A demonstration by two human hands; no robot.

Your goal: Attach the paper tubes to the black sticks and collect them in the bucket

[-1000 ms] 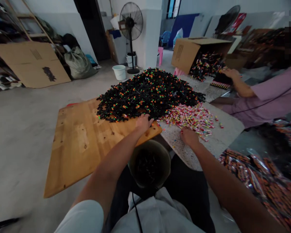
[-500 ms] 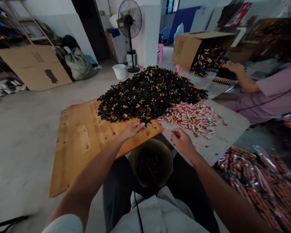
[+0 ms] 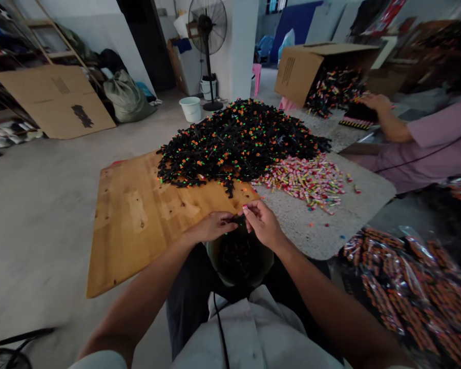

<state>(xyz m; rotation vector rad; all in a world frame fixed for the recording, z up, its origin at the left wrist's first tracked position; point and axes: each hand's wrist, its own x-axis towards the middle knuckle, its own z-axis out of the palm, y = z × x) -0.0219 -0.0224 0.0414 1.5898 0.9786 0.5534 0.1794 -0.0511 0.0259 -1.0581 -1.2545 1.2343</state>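
My left hand (image 3: 212, 226) and my right hand (image 3: 262, 223) meet over a round bucket (image 3: 262, 265) in my lap. The left pinches a small black part (image 3: 238, 220). In my right fingertips sits a small pink piece (image 3: 245, 207), held against the black part. A big heap of black parts (image 3: 238, 141) with orange and green tips lies beyond, partly on a wooden board (image 3: 138, 215). To the right of the heap, a spread of small pink and coloured pieces (image 3: 305, 179) lies on the speckled table (image 3: 311, 230). The bucket holds dark parts.
A person in a purple top sits at right, hand (image 3: 374, 101) by a tipped cardboard box (image 3: 311, 66) spilling coloured pieces. Shiny packed bags (image 3: 407, 287) lie at lower right. A standing fan (image 3: 207, 31), white pail (image 3: 191, 108) and flat cardboard (image 3: 57, 100) stand on the floor behind.
My left hand drew back from the black heap with a part, and my right hand left the coloured pieces. Both came together over the bucket.
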